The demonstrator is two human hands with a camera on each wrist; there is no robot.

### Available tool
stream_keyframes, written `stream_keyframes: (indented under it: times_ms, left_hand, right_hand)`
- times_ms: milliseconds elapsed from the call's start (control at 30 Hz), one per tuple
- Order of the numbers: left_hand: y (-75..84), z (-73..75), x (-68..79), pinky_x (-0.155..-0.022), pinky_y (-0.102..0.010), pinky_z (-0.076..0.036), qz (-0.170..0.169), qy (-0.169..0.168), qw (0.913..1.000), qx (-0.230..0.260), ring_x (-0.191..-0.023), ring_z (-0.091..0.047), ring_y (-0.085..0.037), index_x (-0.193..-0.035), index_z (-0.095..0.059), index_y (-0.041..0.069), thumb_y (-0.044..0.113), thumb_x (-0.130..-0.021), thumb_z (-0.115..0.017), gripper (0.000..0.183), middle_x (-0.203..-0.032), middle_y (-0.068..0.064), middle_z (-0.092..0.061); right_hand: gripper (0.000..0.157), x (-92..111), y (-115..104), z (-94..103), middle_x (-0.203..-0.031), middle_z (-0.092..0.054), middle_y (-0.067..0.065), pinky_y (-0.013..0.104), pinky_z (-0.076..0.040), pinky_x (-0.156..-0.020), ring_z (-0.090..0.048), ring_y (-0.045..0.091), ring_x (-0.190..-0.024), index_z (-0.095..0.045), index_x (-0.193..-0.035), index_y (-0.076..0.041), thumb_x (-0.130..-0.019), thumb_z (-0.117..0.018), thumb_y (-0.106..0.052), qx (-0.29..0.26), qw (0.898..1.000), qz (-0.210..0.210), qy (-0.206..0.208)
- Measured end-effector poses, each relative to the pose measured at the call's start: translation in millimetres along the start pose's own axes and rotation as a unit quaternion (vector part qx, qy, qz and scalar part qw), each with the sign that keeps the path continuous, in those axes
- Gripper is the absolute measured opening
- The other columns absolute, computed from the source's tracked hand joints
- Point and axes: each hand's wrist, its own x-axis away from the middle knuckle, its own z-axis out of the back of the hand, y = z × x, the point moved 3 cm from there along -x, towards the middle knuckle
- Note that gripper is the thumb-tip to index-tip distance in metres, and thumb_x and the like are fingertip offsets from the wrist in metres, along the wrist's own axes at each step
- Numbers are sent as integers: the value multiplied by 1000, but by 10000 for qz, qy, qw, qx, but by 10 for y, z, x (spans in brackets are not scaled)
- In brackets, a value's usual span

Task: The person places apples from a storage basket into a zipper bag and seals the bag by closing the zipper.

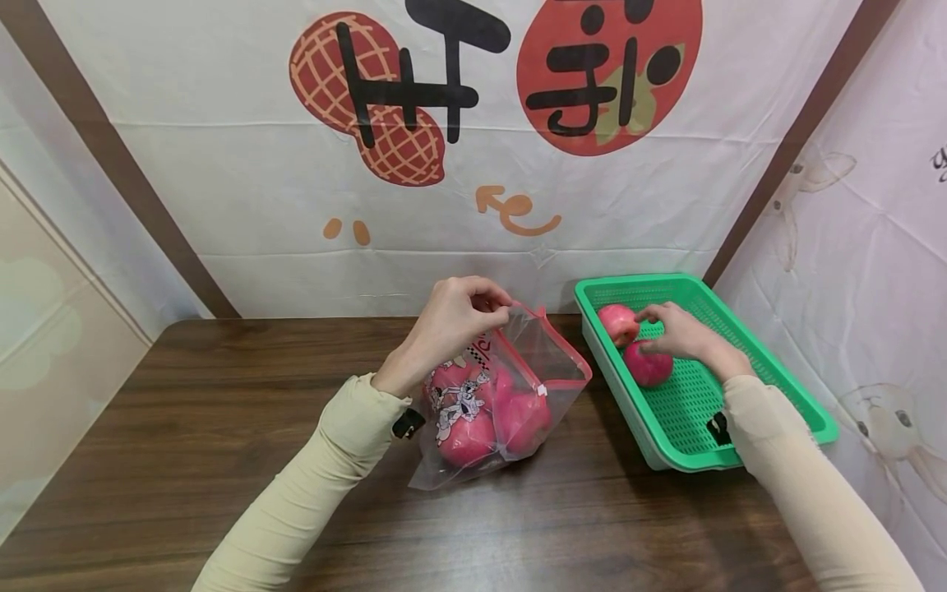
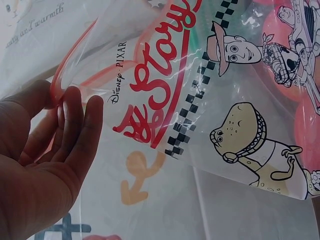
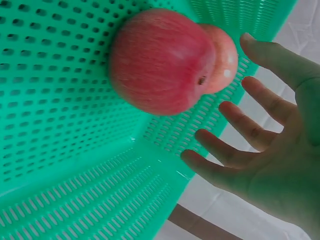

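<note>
My left hand (image 1: 460,325) pinches the red-edged mouth of a clear zip bag (image 1: 547,349) between thumb and fingers. Several red apples (image 1: 468,440) show through its plastic, which carries printed cartoon figures (image 2: 245,135). To the right, my right hand (image 1: 684,333) hovers over the green basket (image 1: 684,415), fingers spread and holding nothing. Beneath its fingers lie a dark red apple (image 1: 649,367) and a paler red apple (image 1: 617,323), side by side at the basket's left wall. In the right wrist view the dark apple (image 3: 157,65) partly hides the paler one (image 3: 225,60).
The bag and basket stand on a dark wooden table (image 1: 244,411), the basket just right of the bag. Behind the table hangs a white printed cloth (image 1: 259,279). Another pale cloth (image 1: 873,329) hangs close along the basket's right side.
</note>
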Motion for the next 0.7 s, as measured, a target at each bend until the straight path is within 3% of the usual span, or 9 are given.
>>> stream_keyframes:
  times_ms: [433,700]
  left_hand:
    - [-5,5,13,-64,-28,-51,37,-13,10000,20,-71,-63,-12,-95,-77,12,13,-85,-69,13,-82,3,-71]
    - [-8,3,10,-64,-28,-51,30,-33,10000,19,-72,-62,-13,-95,-77,12,14,-86,-69,12,-82,3,-70]
  right_hand:
    - [52,-36,118,-214,-133,-43,31,52,-52,-84,-47,44,-116,-58,-128,-3,-82,-76,-18,-86,9987,-375,-344]
    - [54,-42,111,-262,-130,-44,30,49,-52,-81,-48,40,-111,-58,-127,-1,-79,-78,-16,-42,9987,-314,-400]
